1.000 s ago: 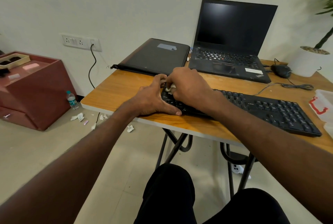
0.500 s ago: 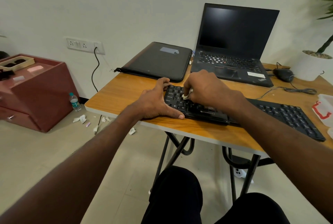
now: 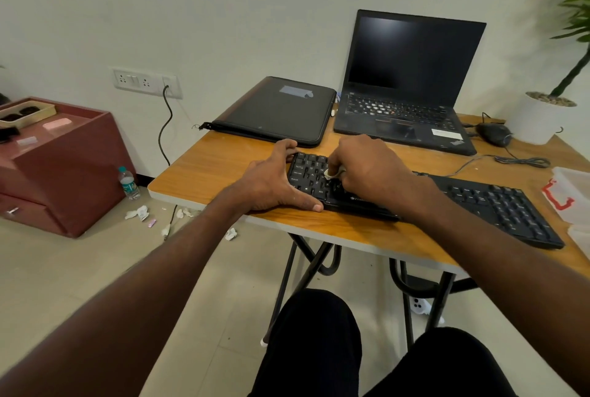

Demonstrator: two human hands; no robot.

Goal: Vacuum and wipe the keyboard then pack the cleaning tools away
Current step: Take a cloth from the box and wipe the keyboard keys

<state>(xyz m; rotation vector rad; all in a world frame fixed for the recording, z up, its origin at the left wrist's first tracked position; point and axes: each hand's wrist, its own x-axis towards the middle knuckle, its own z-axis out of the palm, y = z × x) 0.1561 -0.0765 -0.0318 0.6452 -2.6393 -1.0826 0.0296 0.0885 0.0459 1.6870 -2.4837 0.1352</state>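
Keyboard (image 3: 479,202) lies along the surface (image 3: 223,160) edge at frame centre, its left end braced by the flat, spread left hand (image 3: 271,182) so the right hand (image 3: 367,170), pinched on a small white wipe (image 3: 332,174), can scrub the keys without shifting it.

Single head-worn wide-angle view, no second camera to overlap with; it looks forward and down from a seated person's eye level, with both forearms running in from the bottom corners and the knees at the bottom edge. The near bench (image 3: 204,170) edge sits mid-frame, close in, with the keyboard (image 3: 498,208) angled across it and the laptop (image 3: 412,77) and wall behind. The lens bends the edges, taking in the floor (image 3: 64,269) and a red cabinet (image 3: 64,166) at left, a plant pot (image 3: 539,122) at right.
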